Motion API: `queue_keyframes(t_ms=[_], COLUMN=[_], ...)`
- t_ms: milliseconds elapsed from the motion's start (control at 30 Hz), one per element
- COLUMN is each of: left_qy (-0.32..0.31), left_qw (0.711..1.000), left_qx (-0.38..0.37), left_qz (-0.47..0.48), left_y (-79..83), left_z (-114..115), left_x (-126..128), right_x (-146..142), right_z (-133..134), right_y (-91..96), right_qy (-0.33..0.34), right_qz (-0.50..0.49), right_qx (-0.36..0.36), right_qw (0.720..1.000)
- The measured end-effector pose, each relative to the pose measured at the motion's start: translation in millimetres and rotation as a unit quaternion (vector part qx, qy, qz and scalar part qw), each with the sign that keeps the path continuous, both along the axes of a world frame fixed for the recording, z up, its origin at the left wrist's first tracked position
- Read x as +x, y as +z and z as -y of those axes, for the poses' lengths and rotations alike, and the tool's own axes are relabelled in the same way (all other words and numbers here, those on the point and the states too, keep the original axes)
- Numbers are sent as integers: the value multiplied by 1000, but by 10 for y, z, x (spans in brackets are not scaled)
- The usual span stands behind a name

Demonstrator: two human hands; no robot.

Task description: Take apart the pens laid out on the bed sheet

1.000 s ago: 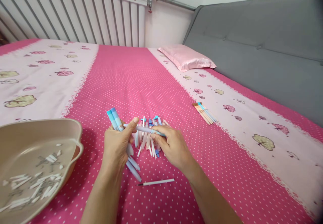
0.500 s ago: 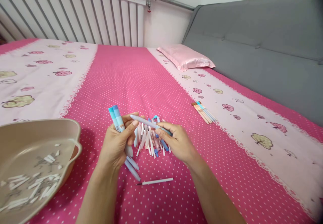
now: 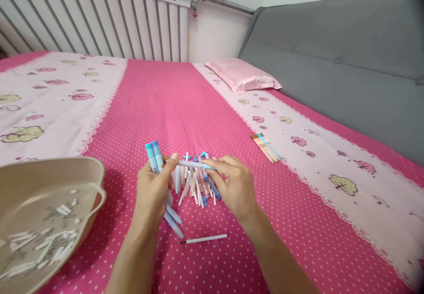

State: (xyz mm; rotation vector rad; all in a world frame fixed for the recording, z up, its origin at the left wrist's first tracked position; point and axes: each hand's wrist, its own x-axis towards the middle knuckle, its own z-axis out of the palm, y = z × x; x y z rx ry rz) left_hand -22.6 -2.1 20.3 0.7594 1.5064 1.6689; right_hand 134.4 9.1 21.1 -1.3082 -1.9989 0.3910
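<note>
My left hand (image 3: 154, 185) is closed around blue-topped pens (image 3: 155, 157), and its thumb and fingers also grip one end of a pale lavender pen barrel (image 3: 190, 164). My right hand (image 3: 233, 185) pinches the barrel's other end, so it lies level between the two hands. Below my left hand, the rounded pale ends (image 3: 172, 223) of pens point down toward the sheet. Behind the hands is a loose pile of pen parts (image 3: 198, 185), white, pink and blue, partly hidden by my fingers. A white pen refill (image 3: 206, 239) with a dark tip lies in front.
A beige basin (image 3: 99, 170) holding several short white pieces (image 3: 43, 245) stands at the left. To the right lies a row of pens (image 3: 266, 147) in peach and blue. A pink pillow (image 3: 243, 75) rests near the grey headboard (image 3: 341, 51), with a white radiator (image 3: 132, 20) behind the bed.
The lavender barrel has turned from tilted to nearly level, its left end now lower and under my left thumb. My right hand has risen slightly and rolled over.
</note>
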Motion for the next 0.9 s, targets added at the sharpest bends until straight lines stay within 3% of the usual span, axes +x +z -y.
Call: queue_keyframes(t_ms=[167, 300, 433, 667, 767, 900], left_qy=[40, 115, 172, 134, 111, 105], left_qw=[998, 991, 980, 965, 960, 958], left_qx=[-8, 51, 98, 34, 23, 13], left_qz=[37, 41, -19, -223, -254, -267], left_y=[42, 74, 78, 34, 28, 24], left_z=[7, 13, 33, 84, 85, 77], left_x=[-59, -115, -133, -97, -98, -106], right_x=[30, 82, 131, 99, 80, 81], right_z=[-23, -76, -131, -104, -63, -9], right_y=[11, 14, -16, -35, 4, 86], right_qy=[-29, -47, -65, -34, -14, -8], right_qz=[17, 71, 124, 154, 146, 138], right_qx=[15, -32, -62, -40, -15, -33], right_qw=[999, 996, 988, 987, 989, 990])
